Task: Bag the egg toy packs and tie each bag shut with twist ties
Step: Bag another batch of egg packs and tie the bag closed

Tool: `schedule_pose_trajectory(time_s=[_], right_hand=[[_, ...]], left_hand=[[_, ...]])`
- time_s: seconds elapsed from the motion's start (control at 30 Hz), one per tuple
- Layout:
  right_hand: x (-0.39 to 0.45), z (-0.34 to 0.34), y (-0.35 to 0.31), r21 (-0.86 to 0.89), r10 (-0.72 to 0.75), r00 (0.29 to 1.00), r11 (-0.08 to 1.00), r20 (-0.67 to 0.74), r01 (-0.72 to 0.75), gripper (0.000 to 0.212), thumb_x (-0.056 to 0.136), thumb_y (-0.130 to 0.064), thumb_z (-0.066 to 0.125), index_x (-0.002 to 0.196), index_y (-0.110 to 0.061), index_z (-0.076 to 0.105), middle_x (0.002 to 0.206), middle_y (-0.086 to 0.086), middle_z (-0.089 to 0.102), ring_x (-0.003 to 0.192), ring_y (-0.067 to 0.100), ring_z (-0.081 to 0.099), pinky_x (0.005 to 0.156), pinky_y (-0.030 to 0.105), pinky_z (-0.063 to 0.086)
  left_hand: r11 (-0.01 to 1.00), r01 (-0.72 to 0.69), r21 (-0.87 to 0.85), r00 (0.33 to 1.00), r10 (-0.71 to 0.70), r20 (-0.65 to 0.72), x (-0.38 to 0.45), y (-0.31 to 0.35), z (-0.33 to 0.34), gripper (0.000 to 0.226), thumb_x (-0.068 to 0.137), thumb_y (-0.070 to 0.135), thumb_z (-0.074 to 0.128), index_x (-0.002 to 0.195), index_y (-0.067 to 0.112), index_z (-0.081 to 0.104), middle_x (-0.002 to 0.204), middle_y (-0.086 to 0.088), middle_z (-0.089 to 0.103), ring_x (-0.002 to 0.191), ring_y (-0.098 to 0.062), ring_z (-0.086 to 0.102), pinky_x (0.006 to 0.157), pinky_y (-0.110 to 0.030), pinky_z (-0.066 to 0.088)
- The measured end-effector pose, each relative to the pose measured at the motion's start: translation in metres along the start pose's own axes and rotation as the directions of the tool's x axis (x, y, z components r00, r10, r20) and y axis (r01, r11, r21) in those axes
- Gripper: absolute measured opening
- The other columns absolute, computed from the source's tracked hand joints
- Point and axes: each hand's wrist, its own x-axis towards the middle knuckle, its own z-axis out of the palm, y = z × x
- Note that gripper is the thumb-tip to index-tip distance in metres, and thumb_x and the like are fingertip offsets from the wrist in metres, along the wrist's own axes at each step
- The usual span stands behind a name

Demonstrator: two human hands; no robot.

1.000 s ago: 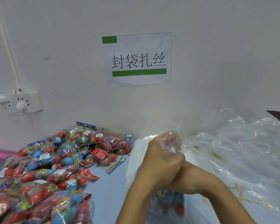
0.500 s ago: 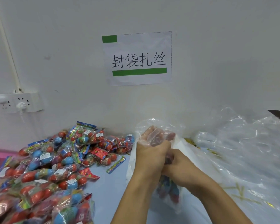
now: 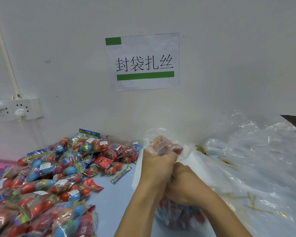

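Fingers (image 3: 162, 146) of the left hand (image 3: 156, 165) clench the clear bag (image 3: 176, 218)'s gathered mouth while the right hand (image 3: 186, 184) grips its neck just below, likely readying it for a twist tie.

Egg toy packs (image 3: 58, 177) heaped left on table (image 3: 113, 202), loose bags (image 3: 255, 159) right, sign (image 3: 143, 62) on wall behind

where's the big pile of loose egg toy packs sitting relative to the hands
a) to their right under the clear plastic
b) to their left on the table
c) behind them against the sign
b: the egg toy packs heap up on the blue table left of both hands, while clear plastic bags lie to the right.
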Motion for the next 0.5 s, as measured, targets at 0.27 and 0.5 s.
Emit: schedule_pose_trajectory(time_s=[0.27,0.5], right_hand=[[0.016,0.004,0.006,0.004,0.142,0.972,0.990,-0.188,-0.144,0.007,0.081,-0.034,0.051,0.076,-0.028,0.050,0.078,-0.011,0.059,0.067,0.011,0.057,0.053,0.025,0.039],[0.016,-0.021,0.029,0.518,0.246,0.911,0.854,-0.332,-0.042,0.018,0.085,-0.005,0.056,0.075,-0.002,0.070,0.075,0.020,0.071,0.057,0.019,0.055,0.051,0.030,0.040]], left_hand=[[0.993,-0.115,0.022,0.985,0.111,0.134,-0.001,-0.003,0.005,0.045,0.078,-0.019,0.055,0.063,0.023,0.061,0.070,0.003,0.069,0.074,-0.005,0.068,0.066,-0.015,0.048],[0.982,-0.124,0.145,0.939,0.069,0.338,-0.002,-0.001,-0.004,0.048,0.068,0.024,0.079,0.112,0.026,0.063,0.113,0.013,0.069,0.107,0.003,0.063,0.093,-0.015,0.047]])
